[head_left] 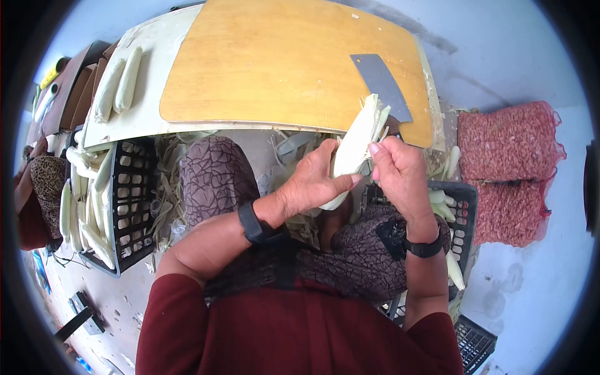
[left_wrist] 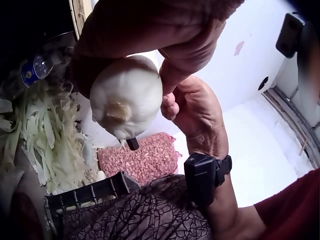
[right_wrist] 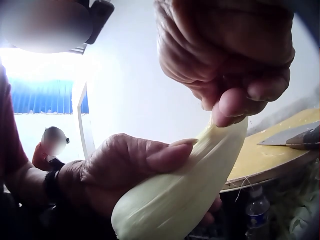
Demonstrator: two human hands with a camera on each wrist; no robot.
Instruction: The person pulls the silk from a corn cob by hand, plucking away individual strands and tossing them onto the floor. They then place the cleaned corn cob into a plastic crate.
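Left hand (head_left: 311,180) curls round a pale corn ear (head_left: 351,155), which slants up between thumb and fingers, rounded base jutting past the thumb; right hand (head_left: 400,164) pinches husk (head_left: 382,119) near its upper end. Just beyond, I see a cleaver (head_left: 380,80) on the yellow board (head_left: 269,62). Farther down lies a plastic bottle (left_wrist: 46,65), its blue label (left_wrist: 31,72) too small for me to read.

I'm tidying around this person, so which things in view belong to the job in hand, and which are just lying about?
Seemingly for the job:
pale vegetable, held by the left hand, pinched by the right hand
black crate of similar vegetables
loose leaves
cleaver, probably

Seemingly just lying about:
red mesh sacks
plastic bottle
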